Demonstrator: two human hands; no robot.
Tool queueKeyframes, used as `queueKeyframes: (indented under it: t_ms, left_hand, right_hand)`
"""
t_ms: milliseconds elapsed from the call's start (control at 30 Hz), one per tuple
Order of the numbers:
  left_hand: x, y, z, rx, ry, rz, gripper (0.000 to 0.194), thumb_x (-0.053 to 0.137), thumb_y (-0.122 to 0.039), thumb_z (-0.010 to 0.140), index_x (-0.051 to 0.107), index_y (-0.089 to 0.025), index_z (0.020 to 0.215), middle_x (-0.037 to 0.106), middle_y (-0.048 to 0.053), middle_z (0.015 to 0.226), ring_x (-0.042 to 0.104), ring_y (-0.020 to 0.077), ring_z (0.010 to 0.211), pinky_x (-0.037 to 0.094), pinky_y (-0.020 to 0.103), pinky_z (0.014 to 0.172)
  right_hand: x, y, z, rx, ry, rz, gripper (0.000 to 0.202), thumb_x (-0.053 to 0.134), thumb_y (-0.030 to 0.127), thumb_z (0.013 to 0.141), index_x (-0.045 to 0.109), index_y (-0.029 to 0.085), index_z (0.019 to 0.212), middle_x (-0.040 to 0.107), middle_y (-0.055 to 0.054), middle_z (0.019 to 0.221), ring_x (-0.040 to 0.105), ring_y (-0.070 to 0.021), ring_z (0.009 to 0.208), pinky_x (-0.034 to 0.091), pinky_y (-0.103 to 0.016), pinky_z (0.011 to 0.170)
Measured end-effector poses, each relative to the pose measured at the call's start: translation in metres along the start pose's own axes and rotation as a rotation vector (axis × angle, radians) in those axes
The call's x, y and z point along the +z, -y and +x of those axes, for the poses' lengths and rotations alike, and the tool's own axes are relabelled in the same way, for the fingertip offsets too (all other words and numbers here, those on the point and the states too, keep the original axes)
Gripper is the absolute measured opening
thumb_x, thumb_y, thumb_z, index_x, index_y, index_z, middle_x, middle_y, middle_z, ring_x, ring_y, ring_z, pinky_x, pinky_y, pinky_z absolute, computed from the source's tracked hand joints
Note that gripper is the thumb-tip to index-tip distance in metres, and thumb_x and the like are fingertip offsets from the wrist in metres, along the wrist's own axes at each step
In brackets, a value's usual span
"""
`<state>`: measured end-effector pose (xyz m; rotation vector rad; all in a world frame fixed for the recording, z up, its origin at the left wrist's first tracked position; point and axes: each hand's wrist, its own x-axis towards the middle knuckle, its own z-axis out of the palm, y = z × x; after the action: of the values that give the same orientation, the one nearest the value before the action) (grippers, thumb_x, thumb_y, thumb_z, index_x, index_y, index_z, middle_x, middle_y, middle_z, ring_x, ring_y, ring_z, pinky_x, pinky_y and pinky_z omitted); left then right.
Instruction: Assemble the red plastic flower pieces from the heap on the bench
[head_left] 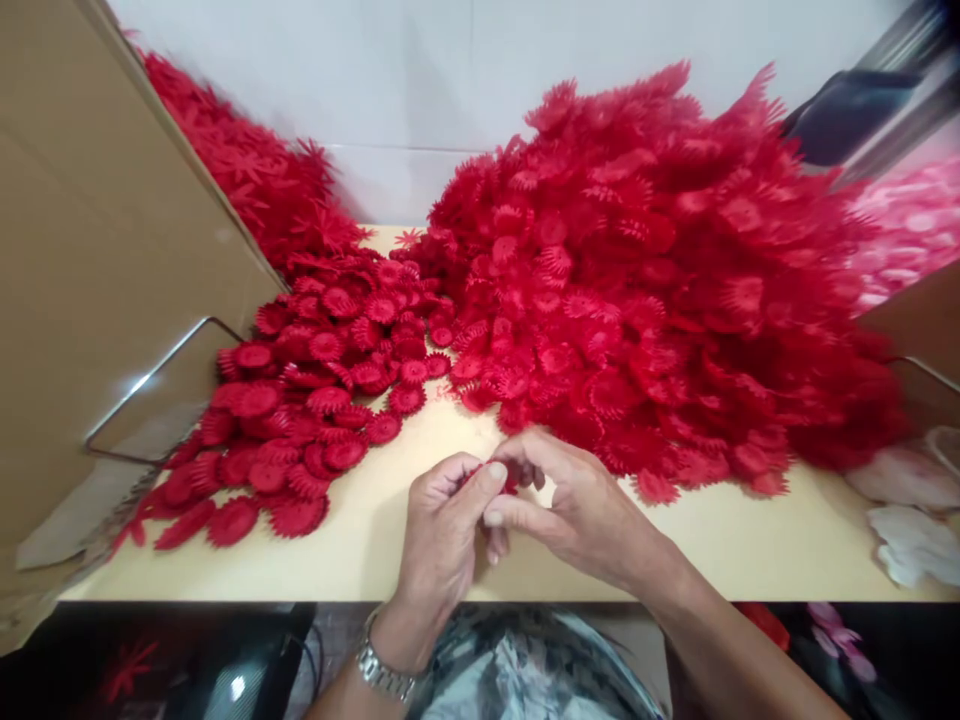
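Near the front of the table, my left hand [448,525] is closed around a small red fabric flower piece [511,482], its thumb pressed on top. From the other side my right hand [577,508] has its fingers curled about the same piece, fingertips meeting the left hand's. Most of the piece is hidden by the fingers. To the left of my hands lies a heap of round red flower pieces with toothed edges [326,400]. A much larger heap of red fringed flower pieces [637,290] rises behind and to the right.
Cardboard panels [112,240] with wire handles [154,385] flank the pale table [600,560]. Red star-shaped pieces [255,180] pile up at the back left, pink pieces [907,225] at the far right. White plastic [911,540] lies at the right edge.
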<state>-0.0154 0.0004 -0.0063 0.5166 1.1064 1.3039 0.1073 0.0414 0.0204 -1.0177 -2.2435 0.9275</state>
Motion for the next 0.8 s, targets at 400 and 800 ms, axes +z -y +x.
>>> queueKeyframes:
  t_ms: [400,800]
  left_hand:
    - [-0.007,0.009,-0.006,-0.03,0.07,0.121,0.025,0.056,-0.036,0.081,0.052,-0.016,0.067,0.058,-0.001,0.048,0.053,0.0109,0.04,0.044,0.021,0.043]
    - [-0.009,-0.007,-0.01,-0.031,-0.085,0.084,0.014,0.063,-0.025,0.07,0.057,-0.014,0.065,0.063,0.002,0.059,0.062,0.0147,0.054,0.05,0.024,0.055]
  right_hand:
    - [0.022,-0.016,-0.003,-0.19,-0.178,-0.553,0.016,0.042,0.007,0.081,0.049,0.017,0.071,0.051,-0.003,0.066,0.047,-0.0165,0.063,0.036,-0.028,0.059]
    - [-0.039,-0.023,0.055,-0.195,-0.604,-0.867,0.029,0.036,0.0,0.082,0.06,0.015,0.091,0.055,-0.007,0.073,0.046,-0.0188,0.071,0.037,-0.03,0.064]
